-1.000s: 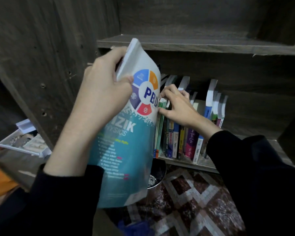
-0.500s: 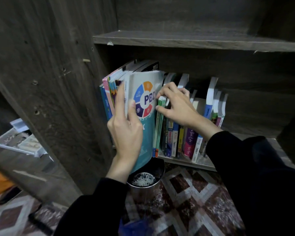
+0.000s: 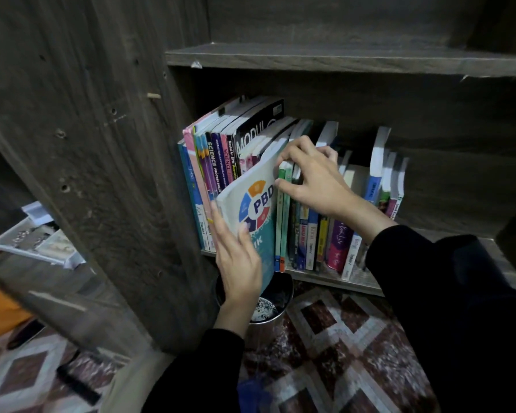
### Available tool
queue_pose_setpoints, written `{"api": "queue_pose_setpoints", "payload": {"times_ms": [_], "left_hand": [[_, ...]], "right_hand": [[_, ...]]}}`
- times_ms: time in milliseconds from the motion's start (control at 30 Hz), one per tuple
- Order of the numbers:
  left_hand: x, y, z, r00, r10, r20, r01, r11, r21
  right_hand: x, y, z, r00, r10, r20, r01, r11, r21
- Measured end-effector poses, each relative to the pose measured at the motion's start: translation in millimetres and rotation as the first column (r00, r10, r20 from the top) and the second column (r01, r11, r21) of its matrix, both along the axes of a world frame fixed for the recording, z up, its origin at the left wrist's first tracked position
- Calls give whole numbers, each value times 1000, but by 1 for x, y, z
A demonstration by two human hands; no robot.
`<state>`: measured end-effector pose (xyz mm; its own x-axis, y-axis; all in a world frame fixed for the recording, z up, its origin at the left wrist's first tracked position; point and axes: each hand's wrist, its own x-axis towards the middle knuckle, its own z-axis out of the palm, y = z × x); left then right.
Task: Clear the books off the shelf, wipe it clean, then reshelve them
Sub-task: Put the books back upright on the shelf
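A teal and white physics workbook [image 3: 256, 201] marked "PBD" stands partly pushed into the row of books on the lower shelf [image 3: 355, 283]. My left hand [image 3: 239, 263] lies flat against its cover near the spine, fingers straight. My right hand [image 3: 313, 180] has its fingers curled over the tops of the thin green books [image 3: 282, 228] just right of the workbook, with the thumb on their spines. Tall science workbooks [image 3: 218, 162] fill the left end of the shelf. Smaller paperbacks [image 3: 337, 242] stand to the right.
The dark wooden side panel [image 3: 116, 174] rises at left and an upper shelf board [image 3: 340, 59] runs above. A metal bin [image 3: 268, 314] stands on the patterned carpet [image 3: 340, 353] under my left wrist. Loose papers [image 3: 33, 239] lie at far left. Bare shelf shows at far right.
My left hand brought the workbook from in front of me down into the gap in the row and now pushes it further in. My right hand stayed on the green books.
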<state>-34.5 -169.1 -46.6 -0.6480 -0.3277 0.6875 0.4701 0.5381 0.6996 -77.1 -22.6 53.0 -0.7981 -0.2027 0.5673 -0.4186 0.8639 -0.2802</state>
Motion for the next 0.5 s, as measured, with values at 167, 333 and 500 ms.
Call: {"api": "queue_pose_setpoints", "payload": {"times_ms": [167, 333, 500], "left_hand": [[16, -3, -44, 994, -106, -11, 96, 936, -337], [17, 10, -47, 986, -123, 112, 147, 958, -247], [-1, 16, -21, 910, -293, 293, 344, 929, -139]], "right_hand": [[0, -1, 1, 1000, -9, 2, 9, 1000, -15], [1, -2, 0, 1000, -10, 8, 10, 1000, -7], [-1, -1, -2, 999, -28, -17, 28, 1000, 8]]}}
